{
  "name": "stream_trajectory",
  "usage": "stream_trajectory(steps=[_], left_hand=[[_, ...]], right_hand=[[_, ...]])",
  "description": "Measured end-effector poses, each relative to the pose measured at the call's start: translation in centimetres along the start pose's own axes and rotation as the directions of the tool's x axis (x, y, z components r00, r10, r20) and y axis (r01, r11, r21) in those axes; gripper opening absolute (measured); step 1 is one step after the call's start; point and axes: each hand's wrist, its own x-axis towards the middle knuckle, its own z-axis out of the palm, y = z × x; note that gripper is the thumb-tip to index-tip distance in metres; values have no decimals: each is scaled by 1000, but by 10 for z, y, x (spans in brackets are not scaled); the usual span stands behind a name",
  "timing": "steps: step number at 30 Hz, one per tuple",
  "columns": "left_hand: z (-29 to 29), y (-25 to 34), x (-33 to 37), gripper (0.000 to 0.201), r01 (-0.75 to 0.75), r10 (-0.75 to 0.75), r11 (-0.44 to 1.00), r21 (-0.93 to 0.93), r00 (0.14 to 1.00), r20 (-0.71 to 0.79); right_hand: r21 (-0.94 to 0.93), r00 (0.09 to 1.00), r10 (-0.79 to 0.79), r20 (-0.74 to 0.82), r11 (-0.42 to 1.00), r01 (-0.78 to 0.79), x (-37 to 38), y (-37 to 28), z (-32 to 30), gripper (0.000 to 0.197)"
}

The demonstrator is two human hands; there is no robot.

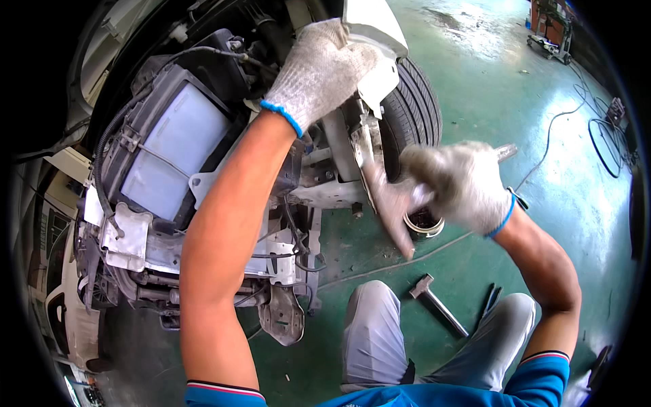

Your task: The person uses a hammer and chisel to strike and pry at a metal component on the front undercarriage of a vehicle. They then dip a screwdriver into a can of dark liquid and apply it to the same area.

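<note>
1. So the hammer [391, 211] is the main thing here. It's smeared with motion blur, head in front of the bare metal rail [363, 146] at the car's front corner. Can't tell if it's actually touching the metal.
2. Right hand [468, 183], in a whitish knit glove with a blue cuff, is closed in a fist around the hammer's handle. The head sticks out on the left of the fist, and the handle's end pokes out the other side. Individual fingers are too blurry to sort out.
3. Left hand [329, 64], same kind of glove, is up and to the left of the hammer, against the edge of a white body panel [380, 30]. It looks bent, but the fingertips are hidden, so can't say how closed it is or if it's gripping.
4. Just right of the rail there's a tyre [417, 102], and a round tin [427, 234] with dark stuff inside shows below the right hand.
5. Second hammer [442, 308] is lying on the green floor [475, 81], between the person's knees.
6. Over left: the opened-up front end, with a pale rectangular panel [176, 139] in a dark frame.
</note>
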Motion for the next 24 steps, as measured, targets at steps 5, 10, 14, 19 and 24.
stream_trajectory(steps=[5,10,14,19,24], left_hand=[[4,3,4,15,-49,49,998,26,999,-11],[-5,-17,6,14,-264,267,931,252,963,21],[8,-32,19,12,-456,494,126,881,799,343],[4,-21,30,21,-347,286,674,652,936,203],[7,-24,36,31,13,21,911,411,997,-76]], right_hand=[[65,953,-303,24,951,301,2,23,10,33],[167,997,78,7,983,-78,-6,6,17,33],[85,968,29,250,995,-52,-53,-1,14,22],[-118,827,373,420,926,-357,-91,-12,-10,18],[-3,970,107,218,994,-109,-38,-67,-55,31]])
